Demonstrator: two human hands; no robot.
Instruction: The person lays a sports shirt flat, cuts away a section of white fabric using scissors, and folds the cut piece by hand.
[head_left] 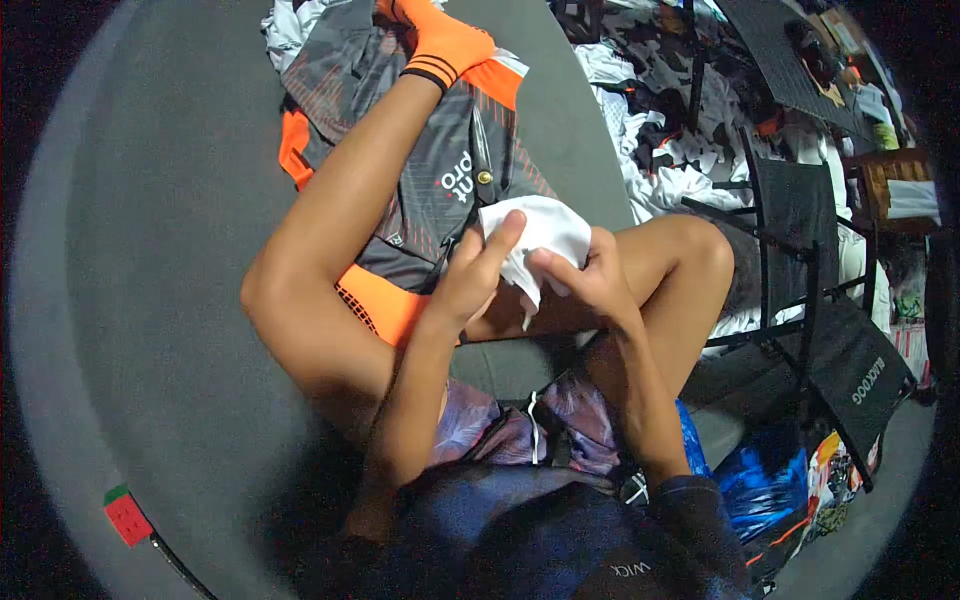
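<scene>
A piece of white cloth (548,228) is pinched between my two hands above my bent legs. My left hand (470,275) grips its left side, thumb on top. My right hand (597,278) holds the right side, its thumb also pressed onto the cloth. A ragged end hangs down between the hands; the fingers underneath are hidden. Just beyond my left hand, scissors (481,150) with a brass-coloured pivot lie on a dark grey and orange sports jersey (410,215). Their handles are mostly covered by my hand.
I sit on a grey surface (170,300). Right of it are heaped white fabrics (670,190), a black folding chair (795,210) and a blue plastic bag (760,480). A red object with a green end (127,517) and a black strap lies at lower left.
</scene>
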